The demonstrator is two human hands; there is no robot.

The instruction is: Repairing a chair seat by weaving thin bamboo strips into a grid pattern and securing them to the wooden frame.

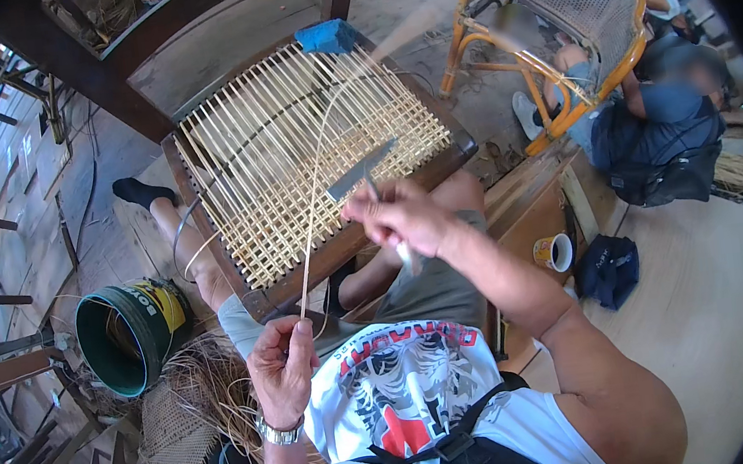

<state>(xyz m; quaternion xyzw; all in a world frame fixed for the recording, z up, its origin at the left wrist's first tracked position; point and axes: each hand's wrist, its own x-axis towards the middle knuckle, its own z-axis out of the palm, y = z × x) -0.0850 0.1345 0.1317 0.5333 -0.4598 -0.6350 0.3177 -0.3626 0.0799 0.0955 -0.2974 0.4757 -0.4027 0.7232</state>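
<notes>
My left hand (283, 363) pinches a long pale cane strip (311, 230) between thumb and fingers. The strip runs up over the chair seat (289, 150), which has lengthwise canes and a tighter weave along its near and right parts. My right hand (402, 219) is closed round a slim tool (372, 188) above the seat's near edge; a grey metal tip shows above the fist and a whitish end below. Its exact kind is unclear. Beside that hand a flat grey metal strip (360, 172) lies on the weave. A dark strip (242, 142) crosses under the canes.
A blue block (327, 38) sits at the seat's far corner. At left stands a dark green bucket (116, 342) near loose cane scraps (211, 388). A rattan chair (551, 37) and a seated person (653, 127) are at right, with a white cup (553, 252) nearer.
</notes>
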